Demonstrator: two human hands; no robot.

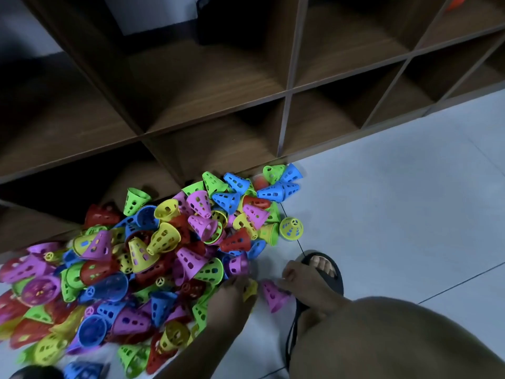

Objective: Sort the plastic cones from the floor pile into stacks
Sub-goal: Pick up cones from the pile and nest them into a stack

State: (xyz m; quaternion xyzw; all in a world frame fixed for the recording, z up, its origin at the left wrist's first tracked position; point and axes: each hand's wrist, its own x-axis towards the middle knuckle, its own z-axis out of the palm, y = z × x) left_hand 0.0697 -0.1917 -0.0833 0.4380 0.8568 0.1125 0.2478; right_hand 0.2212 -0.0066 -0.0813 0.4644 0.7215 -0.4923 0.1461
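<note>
A big pile of perforated plastic cones [164,258] in purple, yellow, green, blue and red lies on the floor against a shelf unit. At the pile's right edge my left hand [231,296] has its fingers curled over a small yellow cone [250,289]. Just to the right, my right hand [303,280] pinches the wide end of a purple cone [275,296] that lies on its side on the tiles. Both hands are blurred. No stack of cones is in view.
A dark wooden cubby shelf [285,110] stands behind the pile. My foot in a black sandal [326,268] rests on the pale tiled floor [396,209] beside my right hand, with my knee low at the right. One yellow cone [291,228] lies apart.
</note>
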